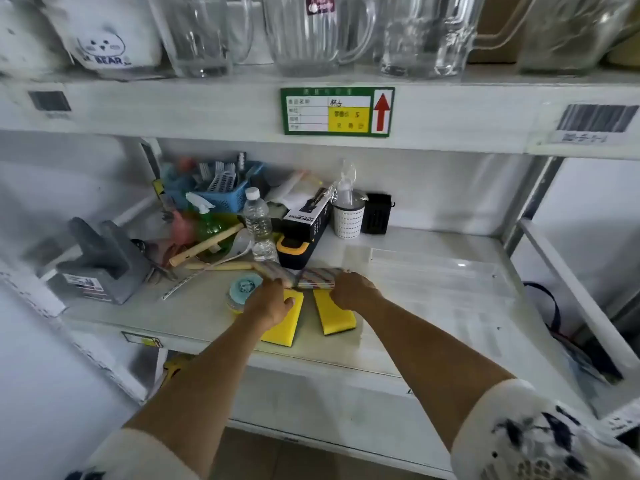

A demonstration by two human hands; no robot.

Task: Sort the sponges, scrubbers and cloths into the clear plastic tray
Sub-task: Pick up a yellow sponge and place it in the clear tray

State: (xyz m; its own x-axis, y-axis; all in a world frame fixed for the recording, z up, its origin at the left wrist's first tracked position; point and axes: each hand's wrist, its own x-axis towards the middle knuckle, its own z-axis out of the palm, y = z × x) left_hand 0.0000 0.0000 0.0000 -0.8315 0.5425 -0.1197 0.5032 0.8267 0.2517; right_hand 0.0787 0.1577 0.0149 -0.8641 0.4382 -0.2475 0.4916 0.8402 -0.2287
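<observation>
Two yellow sponges lie side by side on the white shelf, the left sponge [282, 323] partly under my left hand [268, 301] and the right sponge [334, 315] just below my right hand [353, 291]. Each hand grips a striped cloth: the left one [273, 270] a blurred roll, the right one [320, 277] a folded piece. A round blue scrubber [244, 287] sits on a stack at the left of my left hand. The clear plastic tray [446, 271] lies on the shelf to the right, with nothing visible in it.
Behind the hands stand a water bottle [258, 223], a black spray-bottle box [304, 226], a white perforated cup [348, 216], a blue basket [225, 188] and wooden-handled tools [206, 244]. A grey block [100, 261] sits at left. Glass jugs [304, 32] fill the shelf above.
</observation>
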